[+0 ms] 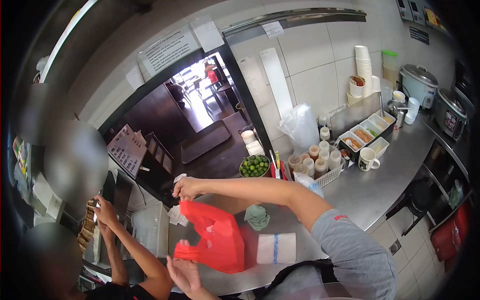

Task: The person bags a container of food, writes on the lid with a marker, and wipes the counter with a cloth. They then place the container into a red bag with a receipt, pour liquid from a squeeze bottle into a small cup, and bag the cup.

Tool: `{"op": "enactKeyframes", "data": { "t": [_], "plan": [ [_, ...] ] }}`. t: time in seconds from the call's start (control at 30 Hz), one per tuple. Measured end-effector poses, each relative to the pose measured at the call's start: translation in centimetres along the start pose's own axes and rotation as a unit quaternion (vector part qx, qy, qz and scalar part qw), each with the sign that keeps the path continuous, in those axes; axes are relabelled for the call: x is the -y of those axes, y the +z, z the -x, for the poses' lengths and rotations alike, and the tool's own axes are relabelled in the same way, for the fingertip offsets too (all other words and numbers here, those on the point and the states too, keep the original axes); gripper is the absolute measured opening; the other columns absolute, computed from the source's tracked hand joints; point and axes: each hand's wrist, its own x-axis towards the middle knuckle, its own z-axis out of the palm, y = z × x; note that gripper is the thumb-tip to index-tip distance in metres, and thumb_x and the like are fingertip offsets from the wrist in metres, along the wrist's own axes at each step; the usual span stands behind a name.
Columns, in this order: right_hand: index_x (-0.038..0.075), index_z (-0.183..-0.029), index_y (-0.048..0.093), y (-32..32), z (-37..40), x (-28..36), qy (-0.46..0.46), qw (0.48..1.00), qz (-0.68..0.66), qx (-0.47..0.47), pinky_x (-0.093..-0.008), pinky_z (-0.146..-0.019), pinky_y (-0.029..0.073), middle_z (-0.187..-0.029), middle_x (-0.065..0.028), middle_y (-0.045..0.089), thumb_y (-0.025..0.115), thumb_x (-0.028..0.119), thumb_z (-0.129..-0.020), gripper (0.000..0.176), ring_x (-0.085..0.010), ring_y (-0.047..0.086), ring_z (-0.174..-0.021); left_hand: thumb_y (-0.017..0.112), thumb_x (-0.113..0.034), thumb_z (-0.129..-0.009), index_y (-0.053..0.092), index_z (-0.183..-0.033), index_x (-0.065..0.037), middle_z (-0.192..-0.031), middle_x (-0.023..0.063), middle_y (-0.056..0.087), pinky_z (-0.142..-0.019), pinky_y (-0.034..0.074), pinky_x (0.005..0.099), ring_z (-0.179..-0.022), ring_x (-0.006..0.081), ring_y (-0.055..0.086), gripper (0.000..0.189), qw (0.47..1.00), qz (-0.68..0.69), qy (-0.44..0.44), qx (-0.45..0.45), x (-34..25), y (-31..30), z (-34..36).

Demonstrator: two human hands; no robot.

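A red plastic bag (pixel 220 240) with handle loops hangs over the steel counter between my hands. My right hand (pixel 189 187) pinches its upper handle, the arm stretched across the counter. The lower handle is looped over the fingers of my left hand (pixel 184 272), whose palm faces up with the thumb apart. A paper slip (pixel 178 216) lies near the bag's left side. Right of the bag are a crumpled green cloth (pixel 257 217) and a folded white cloth with a blue stripe (pixel 276 248).
At left, a co-worker's hands (pixel 106 212) work beside a clear plastic container (pixel 151 225). Behind my right arm stand a bowl of green limes (pixel 254 166), a basket of sauce bottles (pixel 327 176), a mug (pixel 368 159) and a topping tray (pixel 364 134). A serving window opens onto a dark tray (pixel 206 141).
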Motion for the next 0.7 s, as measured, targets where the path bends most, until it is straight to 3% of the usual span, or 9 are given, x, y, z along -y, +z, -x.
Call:
{"op": "enactKeyframes", "data": {
  "t": [0.07, 0.17, 0.23, 0.33, 0.37, 0.43, 0.47, 0.57, 0.7],
  "plan": [
    [0.002, -0.099, 0.062, -3.7, 1.4, 0.9, 0.016, 0.998, -0.024, 0.048, -0.0350, -0.068, 0.050, -0.087, -0.0114, 0.061, 0.056, 0.004, -0.077, 0.023, -0.0206, 0.061, -0.079, 0.045, -0.030, -0.091, 0.040, -0.123, 0.003, -0.127, 0.0178, 0.045, -0.096, 0.037, 0.0414, -0.119, 0.0275, 0.042, 0.047, 0.999, -0.010, -0.026, -0.016, 1.9, -1.2, -1.0],
    [0.000, -0.110, 0.056, -13.9, 1.5, 4.0, -0.260, 0.837, 0.463, -0.127, -0.0410, -0.086, 0.042, -0.099, -0.0221, 0.057, 0.058, 0.018, -0.077, 0.038, -0.0336, 0.054, -0.097, 0.044, -0.024, -0.091, 0.038, -0.126, 0.000, -0.126, 0.0193, 0.045, -0.095, 0.039, 0.0397, -0.116, 0.0267, 0.045, 0.042, 1.000, -0.023, 0.004, -0.013, 3.8, -0.8, 0.1],
    [-0.002, -0.131, 0.032, -18.9, 5.0, 10.7, -0.017, 0.864, 0.252, -0.435, -0.0436, -0.089, 0.039, -0.112, -0.0273, 0.050, 0.054, 0.019, -0.080, 0.060, -0.0373, 0.049, -0.107, 0.043, -0.025, -0.092, 0.041, -0.123, 0.001, -0.123, 0.0193, 0.047, -0.094, 0.038, 0.0384, -0.114, 0.0256, 0.046, 0.041, 0.997, -0.059, 0.007, -0.049, 4.3, 0.2, 1.2],
    [-0.002, -0.127, 0.038, -34.8, 3.5, 6.4, -0.104, 0.516, 0.571, -0.629, -0.0484, -0.099, 0.029, -0.123, -0.0264, 0.044, 0.050, 0.029, -0.084, 0.055, -0.0409, 0.038, -0.118, 0.046, -0.028, -0.091, 0.048, -0.118, 0.002, -0.117, 0.0175, 0.052, -0.095, 0.035, 0.0362, -0.110, 0.0235, 0.047, 0.040, 0.984, -0.114, -0.006, -0.136, 4.7, 2.2, 2.4],
    [-0.004, -0.127, 0.037, -38.1, 5.7, 8.2, 0.152, 0.503, 0.707, -0.474, -0.0501, -0.099, 0.026, -0.131, -0.0252, 0.037, 0.043, 0.033, -0.088, 0.055, -0.0402, 0.034, -0.121, 0.048, -0.026, -0.090, 0.046, -0.120, 0.002, -0.119, 0.0185, 0.050, -0.096, 0.034, 0.0372, -0.112, 0.0247, 0.046, 0.041, 0.983, -0.105, -0.006, -0.150, 5.1, 2.0, 2.5],
    [0.000, -0.102, 0.060, -46.9, 5.6, 4.4, -0.085, 0.367, 0.555, -0.741, -0.0497, -0.098, 0.028, -0.108, -0.0264, 0.054, 0.045, 0.030, -0.086, 0.037, -0.0394, 0.043, -0.113, 0.043, -0.018, -0.091, 0.037, -0.127, 0.001, -0.125, 0.0220, 0.046, -0.094, 0.040, 0.0394, -0.112, 0.0265, 0.049, 0.041, 0.988, -0.098, 0.049, -0.106, 6.0, 0.4, 2.3],
    [0.002, -0.091, 0.064, -46.4, 9.1, 6.6, 0.003, 0.438, 0.641, -0.630, -0.0477, -0.098, 0.030, -0.094, -0.0238, 0.060, 0.050, 0.026, -0.081, 0.030, -0.0392, 0.051, -0.100, 0.043, -0.017, -0.091, 0.037, -0.127, 0.002, -0.123, 0.0220, 0.047, -0.094, 0.040, 0.0390, -0.110, 0.0262, 0.051, 0.041, 0.986, -0.106, 0.054, -0.117, 6.3, 0.1, 2.2],
    [0.007, -0.094, 0.062, -53.4, 11.0, 4.3, 0.019, 0.342, 0.721, -0.602, -0.0477, -0.099, 0.031, -0.108, -0.0246, 0.055, 0.055, 0.013, -0.069, 0.027, -0.0393, 0.050, -0.105, 0.046, -0.016, -0.090, 0.038, -0.125, 0.002, -0.121, 0.0194, 0.050, -0.095, 0.038, 0.0376, -0.109, 0.0246, 0.052, 0.040, 0.980, -0.123, 0.062, -0.141, 6.4, 1.0, 1.9],
    [-0.001, -0.106, 0.055, -57.2, 10.5, 5.6, 0.133, 0.464, 0.648, -0.589, -0.0437, -0.096, 0.036, -0.130, -0.0221, 0.040, 0.053, 0.012, -0.072, 0.036, -0.0358, 0.041, -0.119, 0.049, -0.013, -0.089, 0.040, -0.124, 0.000, -0.119, 0.0134, 0.053, -0.096, 0.036, 0.0351, -0.111, 0.0211, 0.050, 0.039, 0.980, -0.128, 0.049, -0.141, 6.2, 1.5, 1.7]
  ]
}}
